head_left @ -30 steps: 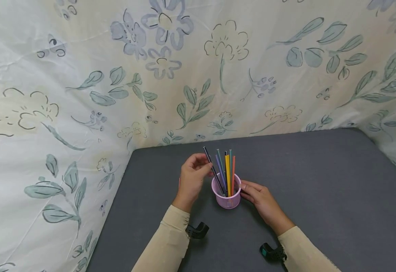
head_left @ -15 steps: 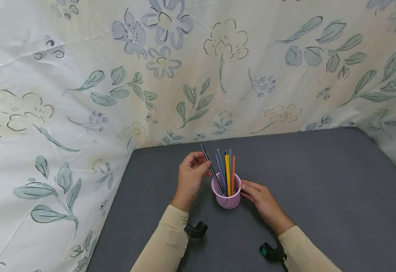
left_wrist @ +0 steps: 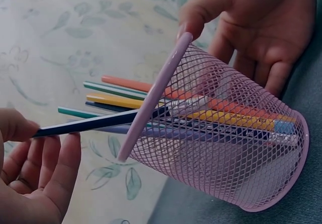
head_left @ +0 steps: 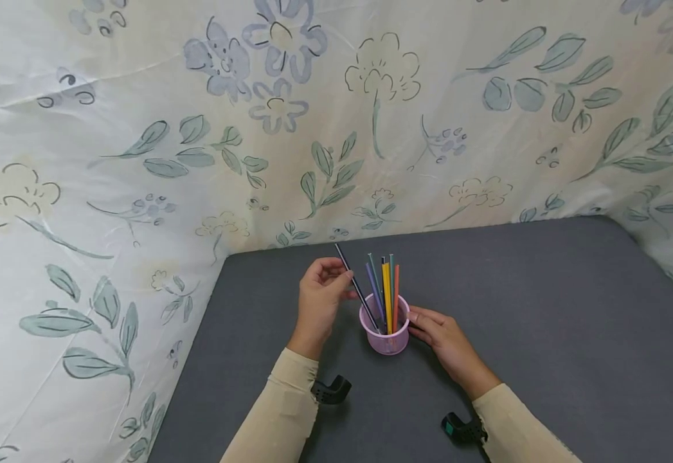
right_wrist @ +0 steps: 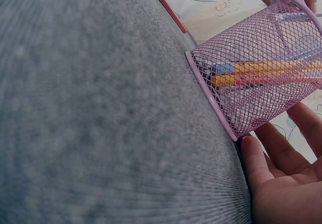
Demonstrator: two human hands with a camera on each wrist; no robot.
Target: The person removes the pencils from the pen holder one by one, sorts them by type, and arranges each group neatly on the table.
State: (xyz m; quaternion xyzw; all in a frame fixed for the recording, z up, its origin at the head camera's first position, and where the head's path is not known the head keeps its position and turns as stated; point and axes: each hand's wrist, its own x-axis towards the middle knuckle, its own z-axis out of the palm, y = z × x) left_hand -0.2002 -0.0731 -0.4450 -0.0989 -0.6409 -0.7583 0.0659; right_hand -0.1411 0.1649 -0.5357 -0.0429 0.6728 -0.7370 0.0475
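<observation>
My left hand (head_left: 320, 299) pinches a dark pencil (head_left: 342, 255) between thumb and fingers, near its upper end. The pencil leans left, and its white eraser end (left_wrist: 190, 105) is just inside the mouth of a pink mesh pencil cup (head_left: 387, 346). Orange, yellow, green and purple pencils (head_left: 387, 280) stand in the cup, eraser ends down near its base. My right hand (head_left: 450, 350) holds the cup's right side, thumb (left_wrist: 198, 20) at the rim and fingers along the mesh. The cup stands upright on the dark grey table.
A thin red stick (right_wrist: 168, 7) lies on the grey table (head_left: 544, 334) beyond the cup in the right wrist view. A flowered cloth (head_left: 290, 173) hangs behind the table and on its left. Black wrist cameras (head_left: 332, 390) sit below both hands.
My left hand has shifted slightly left and up, drawing the dark pencil with it, so it leans further from the others. My right hand and the cup have stayed in place.
</observation>
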